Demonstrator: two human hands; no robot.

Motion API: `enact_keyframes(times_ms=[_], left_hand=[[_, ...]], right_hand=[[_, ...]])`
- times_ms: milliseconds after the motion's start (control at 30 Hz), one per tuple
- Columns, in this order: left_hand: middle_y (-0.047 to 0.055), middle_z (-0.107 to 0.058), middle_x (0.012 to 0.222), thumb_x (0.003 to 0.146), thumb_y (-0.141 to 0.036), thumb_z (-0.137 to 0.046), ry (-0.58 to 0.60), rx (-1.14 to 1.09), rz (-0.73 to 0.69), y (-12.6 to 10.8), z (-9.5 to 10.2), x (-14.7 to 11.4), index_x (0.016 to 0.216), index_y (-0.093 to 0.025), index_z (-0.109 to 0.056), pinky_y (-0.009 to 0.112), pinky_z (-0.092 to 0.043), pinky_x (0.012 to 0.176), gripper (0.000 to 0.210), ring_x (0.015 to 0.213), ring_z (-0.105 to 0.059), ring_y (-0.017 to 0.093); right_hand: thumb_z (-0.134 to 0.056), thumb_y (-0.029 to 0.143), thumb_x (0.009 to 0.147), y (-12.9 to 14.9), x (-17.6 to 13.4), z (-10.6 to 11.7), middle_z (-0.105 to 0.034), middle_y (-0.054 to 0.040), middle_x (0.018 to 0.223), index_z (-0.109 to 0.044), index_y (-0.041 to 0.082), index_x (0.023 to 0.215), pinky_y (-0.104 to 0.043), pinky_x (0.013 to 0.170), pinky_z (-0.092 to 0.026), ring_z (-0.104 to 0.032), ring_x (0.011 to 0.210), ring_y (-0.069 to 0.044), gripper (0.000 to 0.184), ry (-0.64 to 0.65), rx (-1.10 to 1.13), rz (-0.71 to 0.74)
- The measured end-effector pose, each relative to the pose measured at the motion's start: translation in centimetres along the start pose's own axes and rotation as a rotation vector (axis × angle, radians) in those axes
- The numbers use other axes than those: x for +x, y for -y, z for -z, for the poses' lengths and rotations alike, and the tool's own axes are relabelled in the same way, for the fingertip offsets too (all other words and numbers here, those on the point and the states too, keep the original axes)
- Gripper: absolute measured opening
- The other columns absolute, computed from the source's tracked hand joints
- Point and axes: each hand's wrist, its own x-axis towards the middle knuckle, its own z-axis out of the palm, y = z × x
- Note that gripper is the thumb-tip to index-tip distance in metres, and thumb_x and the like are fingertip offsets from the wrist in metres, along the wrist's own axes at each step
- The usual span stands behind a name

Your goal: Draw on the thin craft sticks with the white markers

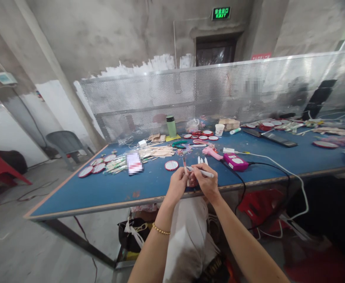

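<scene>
Near the front edge of the blue table [80,196], my left hand [177,185] is closed around a thin flat stick [185,164] that points up, with a dark reddish part near its top. My right hand [207,182] grips a white marker pen [207,173], its tip end close to the stick. Between the hands is something reddish-brown, too small to make out. Just beyond them lie several white pens [202,160]. A round white disc with a red rim [171,165] rests behind my left hand.
Further right are a pink glue gun [212,152] and a purple power box [235,162] with cables. Wooden sticks [160,151], more red-rimmed discs [98,168], a green bottle [171,126] and a white cup [219,129] stand or lie behind. A perforated metal screen [148,94] borders the table.
</scene>
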Motion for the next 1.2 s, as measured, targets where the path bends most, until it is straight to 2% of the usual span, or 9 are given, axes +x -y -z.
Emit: enact_keyframes(times_ms=[367, 800, 1200], left_hand=[[0.000, -0.059, 0.067, 0.083, -0.043, -0.058, -0.054, 0.165, -0.052, 0.35, 0.36, 0.09, 0.077, -0.017, -0.058, 0.025, -0.048, 0.061, 0.026, 0.063, -0.053, 0.014], [-0.002, -0.055, 0.066, 0.081, -0.041, -0.058, -0.003, 0.052, 0.000, -0.24, 0.11, -0.13, 0.081, -0.017, -0.055, 0.025, -0.048, 0.058, 0.024, 0.058, -0.051, 0.012], [0.000, -0.059, 0.067, 0.083, -0.042, -0.058, -0.047, 0.162, -0.051, 0.40, 0.39, 0.07, 0.078, -0.017, -0.057, 0.025, -0.046, 0.061, 0.025, 0.062, -0.053, 0.013]], right_hand=[[-0.058, 0.031, 0.080, 0.11, 0.14, 0.05, -0.066, 0.0007, 0.056, -0.067, 0.019, 0.075, -0.023, 0.045, -0.051, -0.060, 0.046, -0.013, 0.015, 0.020, -0.051, 0.040], [-0.059, 0.030, 0.080, 0.10, 0.06, 0.03, -0.065, 0.0011, 0.054, -0.067, 0.019, 0.074, -0.024, 0.044, -0.051, -0.059, 0.044, -0.013, 0.015, 0.003, -0.044, 0.024], [-0.058, 0.029, 0.081, -0.29, 0.14, 0.02, -0.067, 0.0005, 0.057, -0.067, 0.020, 0.076, -0.023, 0.047, -0.052, -0.061, 0.047, -0.013, 0.014, 0.000, -0.047, 0.075]])
